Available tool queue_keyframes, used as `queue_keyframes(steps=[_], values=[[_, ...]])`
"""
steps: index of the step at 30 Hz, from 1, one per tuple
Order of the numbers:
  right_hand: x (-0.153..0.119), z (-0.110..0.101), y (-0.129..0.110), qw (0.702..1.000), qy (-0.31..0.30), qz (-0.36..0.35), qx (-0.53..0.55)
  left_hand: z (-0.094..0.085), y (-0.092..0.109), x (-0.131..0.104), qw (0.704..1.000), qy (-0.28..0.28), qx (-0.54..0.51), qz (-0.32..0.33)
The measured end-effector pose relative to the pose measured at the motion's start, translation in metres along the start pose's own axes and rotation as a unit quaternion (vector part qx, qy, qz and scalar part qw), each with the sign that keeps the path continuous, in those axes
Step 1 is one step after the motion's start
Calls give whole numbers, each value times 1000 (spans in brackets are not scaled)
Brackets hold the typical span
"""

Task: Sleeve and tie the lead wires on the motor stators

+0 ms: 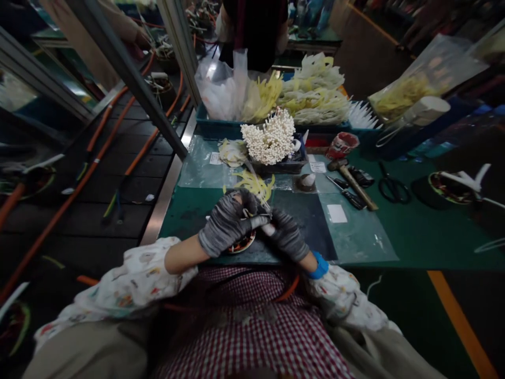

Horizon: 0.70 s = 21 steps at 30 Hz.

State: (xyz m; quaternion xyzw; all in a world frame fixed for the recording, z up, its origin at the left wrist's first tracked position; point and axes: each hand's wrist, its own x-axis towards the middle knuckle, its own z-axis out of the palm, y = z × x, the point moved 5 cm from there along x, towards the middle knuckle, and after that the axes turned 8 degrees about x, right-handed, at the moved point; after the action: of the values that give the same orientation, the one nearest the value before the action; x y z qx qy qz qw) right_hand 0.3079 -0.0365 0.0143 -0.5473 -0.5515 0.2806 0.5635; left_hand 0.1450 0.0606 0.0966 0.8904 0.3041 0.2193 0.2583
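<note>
My left hand (229, 223), in a grey striped glove, is closed with its fingers curled in front of me. My right hand (288, 234), gloved alike, meets it at the fingertips, also closed. Between them is a thin pale stem (266, 205), partly hidden by the fingers. Yellow-green leaf-like strips (256, 183) fan out just beyond the hands; whether they join the stem I cannot tell. Under my left hand shows part of a small round pot (242, 245) with reddish bits inside.
White beaded stems (270, 138) stand in a dark tray. Behind, a blue bin (216, 129) holds bagged yellow and white strips. To the right lie a hammer (357, 184), pliers (349, 196), scissors (394, 187) and another pot (430, 195). A metal post (134, 79) rises at left.
</note>
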Motion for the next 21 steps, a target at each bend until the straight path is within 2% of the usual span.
queue_keyframes(steps=[3,4,6,8,12,15,17,19,21], values=[[-5,-19,-3,996,81,23,38,-1,11,-10,994,41,55,87],[-10,-24,-9,994,90,24,56,1,15,-13,988,45,77,129],[-22,-30,-25,991,83,24,104,5,23,-16,971,51,108,207],[-31,-33,-43,989,66,18,133,7,27,-17,956,67,134,252],[-38,-40,-69,995,56,-43,65,0,33,-13,955,73,135,253],[-41,-41,-79,991,8,-134,-25,-8,40,-15,961,40,75,264],[-45,-41,-81,984,-15,-169,-59,-7,45,-23,955,37,91,281],[-47,-42,-77,986,-5,-150,-69,1,49,-36,944,65,157,284],[-48,-45,-71,992,53,-102,-55,15,51,-50,933,92,222,269]])
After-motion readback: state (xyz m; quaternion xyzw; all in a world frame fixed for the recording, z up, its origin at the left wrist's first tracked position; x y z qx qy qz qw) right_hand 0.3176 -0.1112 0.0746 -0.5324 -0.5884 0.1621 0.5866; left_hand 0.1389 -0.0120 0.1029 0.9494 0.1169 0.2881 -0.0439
